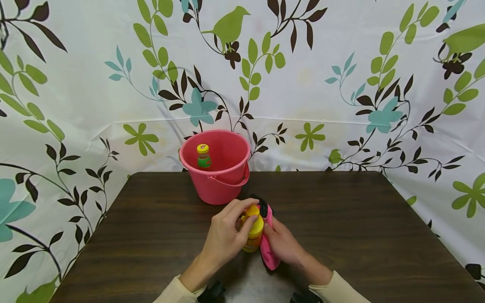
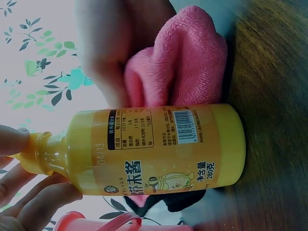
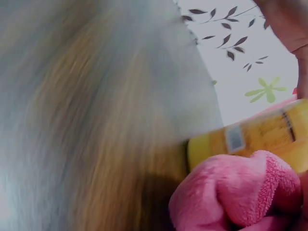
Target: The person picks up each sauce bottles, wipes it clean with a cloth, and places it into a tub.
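Note:
In the middle of the table a yellow mustard bottle (image 1: pixel 254 237) stands upright. The fingers and thumb of my left hand (image 1: pixel 225 229) pinch it around its yellow cap (image 2: pixel 37 153). My right hand (image 1: pixel 286 244) grips a fluffy pink cloth (image 1: pixel 269 254) against the bottle's right side. In the left wrist view the cloth bunches up beside the printed label, and a black part (image 2: pixel 183 199) of it shows behind the bottle. The right wrist view has the cloth in front, covering part of the bottle; most of the right hand is hidden there.
A pink bucket (image 1: pixel 216 187) with its handle hanging down stands at the table's back edge, just beyond my hands. Inside it is a small yellow-capped jar with a green label (image 1: pixel 203 159). A patterned curtain (image 1: pixel 303 105) hangs behind the dark wooden table (image 1: pixel 352 219).

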Motion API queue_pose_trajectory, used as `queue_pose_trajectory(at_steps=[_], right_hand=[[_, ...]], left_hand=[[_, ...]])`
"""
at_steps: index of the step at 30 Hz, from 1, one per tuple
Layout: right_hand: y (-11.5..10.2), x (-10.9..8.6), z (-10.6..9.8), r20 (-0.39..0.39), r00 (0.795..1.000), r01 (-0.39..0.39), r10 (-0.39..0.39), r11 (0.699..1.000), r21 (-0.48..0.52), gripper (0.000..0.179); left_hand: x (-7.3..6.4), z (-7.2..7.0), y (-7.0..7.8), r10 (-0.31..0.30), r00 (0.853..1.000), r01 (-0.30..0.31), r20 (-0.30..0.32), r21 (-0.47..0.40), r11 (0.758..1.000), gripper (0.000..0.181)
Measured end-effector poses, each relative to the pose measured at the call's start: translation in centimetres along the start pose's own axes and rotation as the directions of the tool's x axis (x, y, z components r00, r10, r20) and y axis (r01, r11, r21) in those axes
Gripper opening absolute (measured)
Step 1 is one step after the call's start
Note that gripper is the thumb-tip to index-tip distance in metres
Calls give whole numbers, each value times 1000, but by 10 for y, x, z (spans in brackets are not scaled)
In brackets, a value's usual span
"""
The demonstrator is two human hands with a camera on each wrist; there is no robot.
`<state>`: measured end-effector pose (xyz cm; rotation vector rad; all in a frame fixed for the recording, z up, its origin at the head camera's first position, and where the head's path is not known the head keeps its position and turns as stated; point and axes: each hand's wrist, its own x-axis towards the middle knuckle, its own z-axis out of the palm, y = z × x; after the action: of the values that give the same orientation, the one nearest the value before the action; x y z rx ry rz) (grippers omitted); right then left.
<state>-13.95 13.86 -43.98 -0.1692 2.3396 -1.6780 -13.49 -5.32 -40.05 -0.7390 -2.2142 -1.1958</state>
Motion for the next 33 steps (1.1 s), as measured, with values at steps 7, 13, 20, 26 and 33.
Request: queue_pose_trajectory(at_steps=[7, 13, 20, 26, 33], right_hand=[[-11, -6, 1, 36, 999, -11, 2, 972, 233, 47], [-20, -12, 1, 41, 998, 26, -42, 943, 333, 51], [-39, -23, -2, -20, 998, 61, -58, 916, 398, 48], [-55, -30, -7, -81, 992, 119, -93, 895, 430, 50], [-68, -33, -19, -119, 990, 123, -71, 848, 516, 50]], left_hand=[[-1, 0, 2, -20, 1000, 20, 12, -6, 1000, 40], [0, 0, 3, -36, 999, 36, 24, -7, 999, 40], [0, 0, 2, -13, 1000, 13, 8, 4, 1000, 39], [1, 0, 1, 20, 1000, -20, -3, 16, 1000, 40], [1, 1, 1, 34, 999, -34, -8, 34, 999, 40]])
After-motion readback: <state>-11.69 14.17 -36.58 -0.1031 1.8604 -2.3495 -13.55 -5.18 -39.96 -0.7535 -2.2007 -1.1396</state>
